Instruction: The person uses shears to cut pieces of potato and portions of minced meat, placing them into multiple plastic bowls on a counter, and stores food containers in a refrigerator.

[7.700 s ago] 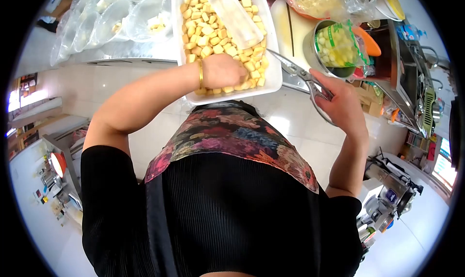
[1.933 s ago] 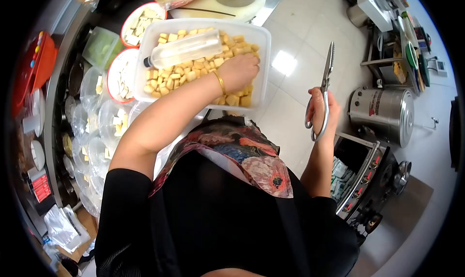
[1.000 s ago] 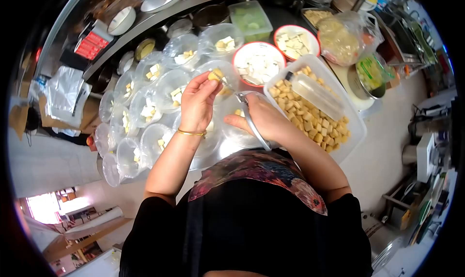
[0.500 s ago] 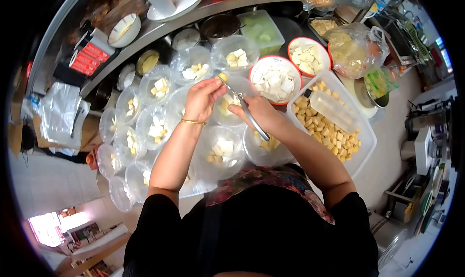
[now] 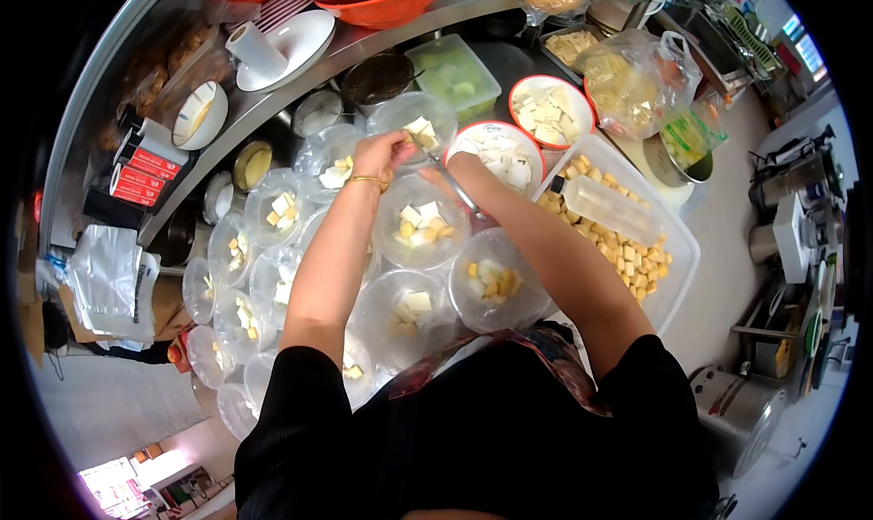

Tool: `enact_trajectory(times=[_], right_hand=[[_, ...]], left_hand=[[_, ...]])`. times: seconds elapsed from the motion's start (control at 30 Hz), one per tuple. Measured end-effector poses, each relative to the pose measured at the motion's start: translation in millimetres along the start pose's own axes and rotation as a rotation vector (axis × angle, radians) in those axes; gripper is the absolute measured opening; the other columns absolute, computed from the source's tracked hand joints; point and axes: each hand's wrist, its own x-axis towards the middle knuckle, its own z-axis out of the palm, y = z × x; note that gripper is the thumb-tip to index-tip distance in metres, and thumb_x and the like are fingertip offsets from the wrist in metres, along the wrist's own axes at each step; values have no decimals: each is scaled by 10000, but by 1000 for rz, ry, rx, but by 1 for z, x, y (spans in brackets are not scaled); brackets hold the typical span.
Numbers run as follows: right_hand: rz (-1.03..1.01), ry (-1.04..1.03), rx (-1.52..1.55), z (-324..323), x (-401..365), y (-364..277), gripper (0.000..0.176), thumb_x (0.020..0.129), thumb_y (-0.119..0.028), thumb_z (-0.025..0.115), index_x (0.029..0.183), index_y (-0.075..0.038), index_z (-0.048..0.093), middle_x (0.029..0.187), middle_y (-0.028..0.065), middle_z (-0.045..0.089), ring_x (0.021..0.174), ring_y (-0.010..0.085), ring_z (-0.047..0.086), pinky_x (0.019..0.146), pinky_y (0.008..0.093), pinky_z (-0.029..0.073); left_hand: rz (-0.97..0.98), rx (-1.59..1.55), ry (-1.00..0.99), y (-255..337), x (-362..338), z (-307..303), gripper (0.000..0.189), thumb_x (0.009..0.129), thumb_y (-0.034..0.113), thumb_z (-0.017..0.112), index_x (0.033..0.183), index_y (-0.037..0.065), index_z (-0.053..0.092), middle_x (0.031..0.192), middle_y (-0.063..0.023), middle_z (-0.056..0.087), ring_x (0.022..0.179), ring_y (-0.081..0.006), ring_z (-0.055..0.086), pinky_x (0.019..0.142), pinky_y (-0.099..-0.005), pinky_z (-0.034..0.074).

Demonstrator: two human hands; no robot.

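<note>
Slanting just above frame centre, long metal kitchen scissors (image 5: 466, 198): tips toward upper left, handles lower right, gripped in closed right hand (image 5: 455, 169). Left hand (image 5: 380, 153) curled shut beside tips, contents unclear, above clear plastic bowl (image 5: 411, 111).

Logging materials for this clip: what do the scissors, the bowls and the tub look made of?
Scissors: bare metal, grey shine. Bowls: thin clear plastic, likely disposable; contents show through. Tub: translucent whitish plastic, probably; cubes show through its wall.
</note>
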Motion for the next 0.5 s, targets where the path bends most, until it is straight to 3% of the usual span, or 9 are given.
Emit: enact_trajectory(times=[0.13,0.23,0.3,0.37,0.43,0.47,0.5], right_hand=[[44,140,175,-16,-38,10,510,792,-469,563,693,31,578,510,113,513,450,191,527,439,316,421],[-15,221,374,-42,-93,52,427,802,-413,557,714,4,579,475,60,476,397,144,476,370,273,363],[5,340,531,-63,-143,86,362,823,-354,537,751,-2,581,459,22,450,368,104,435,344,257,328],[-4,598,594,-81,-194,129,289,853,-274,505,793,1,569,447,8,435,343,87,403,338,248,305],[-18,862,672,-94,-243,176,328,841,-317,572,737,-7,548,474,2,426,353,93,401,348,242,318],[-36,994,722,-98,-262,193,330,842,-309,569,750,7,550,476,3,426,357,92,399,351,238,316],[-62,1117,774,-102,-279,209,333,843,-301,567,762,21,552,478,4,425,361,91,397,355,234,314]], left_hand=[[93,368,59,8,1,4,199,800,41,579,955,-85,579,832,-106,616,682,-164,596,579,-253,499],[417,530,230,6,-24,15,253,788,47,596,1030,-25,590,780,-48,614,677,-128,577,562,-244,475],[471,745,69,-2,-40,21,294,782,35,591,1076,36,595,839,-30,606,677,-101,559,586,-235,473],[557,774,-157,-7,-83,65,243,768,31,590,1010,31,616,935,-44,599,653,-82,540,601,-220,460],[809,781,-391,-16,-129,126,226,778,3,569,997,34,616,1003,-38,583,699,-91,550,618,-222,464],[741,834,-536,-24,-151,152,239,798,-27,537,1023,25,600,1054,-38,565,813,-72,547,677,-206,452],[769,902,-665,-31,-172,181,250,787,-29,548,1019,48,605,1050,-41,568,823,-94,557,707,-216,457]])
